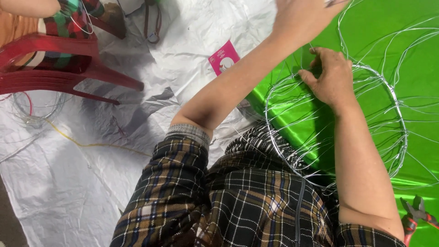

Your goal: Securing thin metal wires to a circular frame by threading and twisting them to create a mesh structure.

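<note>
A round wire hoop (398, 114), wound from many turns of thin silver wire, lies on a sheet of shiny green cloth (411, 45) in front of the person, its near edge over the lap. The right hand (330, 75) rests on the hoop's far left rim, fingers curled and thumb pressed in, pinching the bundled wire there. The left hand (304, 13) is raised above and to the left of it, near the top edge of the view; it seems to draw a loose strand of wire (340, 34) upward, but the fingers are cut off by the frame, so how tightly they close cannot be told. The left forearm crosses in front of the hoop's left side and hides part of the rim and the cloth beneath. More loose strands loop across the green cloth to the right of the hoop. A pair of red-handled pliers (414, 215) lies on the cloth at the lower right, well apart from both hands. To the left, a crumpled white plastic sheet (68, 183) covers the floor, with a small pink packet (224, 57) on it near the left forearm, a red plastic chair (55, 68) farther off, and a coil of wire (36, 107) lying beneath the chair.
</note>
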